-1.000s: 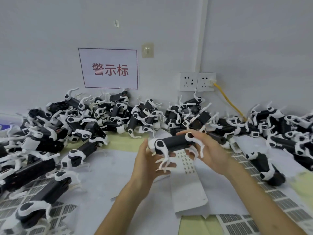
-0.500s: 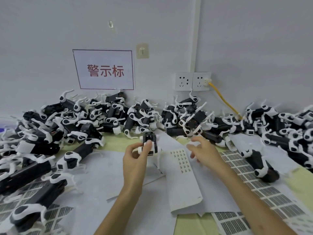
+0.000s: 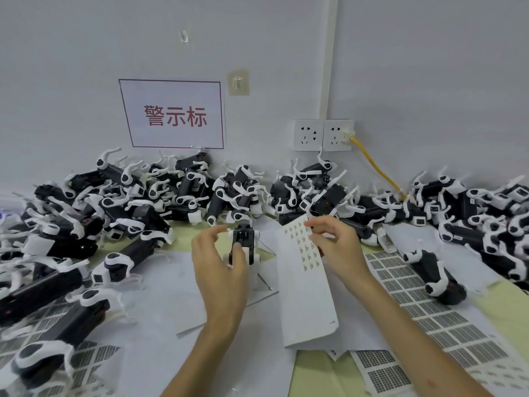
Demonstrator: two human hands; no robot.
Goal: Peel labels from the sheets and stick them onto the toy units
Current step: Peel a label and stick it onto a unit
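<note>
A white wall sign [image 3: 173,114] with a dark red border bears three red characters, 警示标. The print on the label sheet [image 3: 305,285] is too small to read.

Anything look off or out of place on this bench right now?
Nothing damaged that I can see. The toy units lie in a tangled heap along the wall, legs every way, and a yellow cable runs down into it. Label sheets overlap loosely on the table.
</note>
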